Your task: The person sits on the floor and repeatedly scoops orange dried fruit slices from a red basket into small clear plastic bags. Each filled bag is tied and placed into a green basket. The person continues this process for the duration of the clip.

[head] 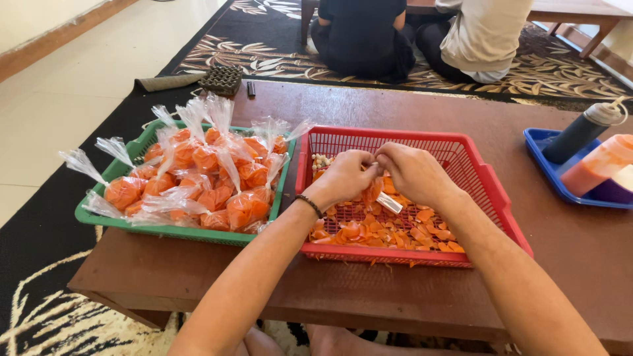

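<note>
Over the red basket (484, 177), which stood on the brown tabletop (409, 109), the left hand (346, 177) and the right hand (414, 173) met, their fingers drawn together and pinched on the top of a small clear bag (381, 192) of orange crisps. The bag hung just below the two hands, above the middle of the basket, its long axis running from the pinched end down and to the right, where a pale, shiny end pointed toward the loose orange crisps (395, 232) spread over the basket floor. How much the bag held was hard to make out, since the hands covered most of it. A few small pale pieces (320, 160) lay in the basket's far left corner, too small to identify. Just beside the red basket, to the left, a green basket (105, 221) was heaped with tied clear bags of orange crisps (198, 178), their twisted plastic tops sticking upward and outward. At the right edge of the tabletop a blue tray (537, 142) carried a dark bottle with a pale cap (580, 132), tilted, and an orange-filled container (593, 165), both partly cut off by the frame. Beyond the green basket lay a dark grid-like object (221, 79) and a small dark stick-like item (251, 89). Farther off, two people (422, 33) sat on a patterned rug (264, 46), seen from behind and cropped at the shoulders.
</note>
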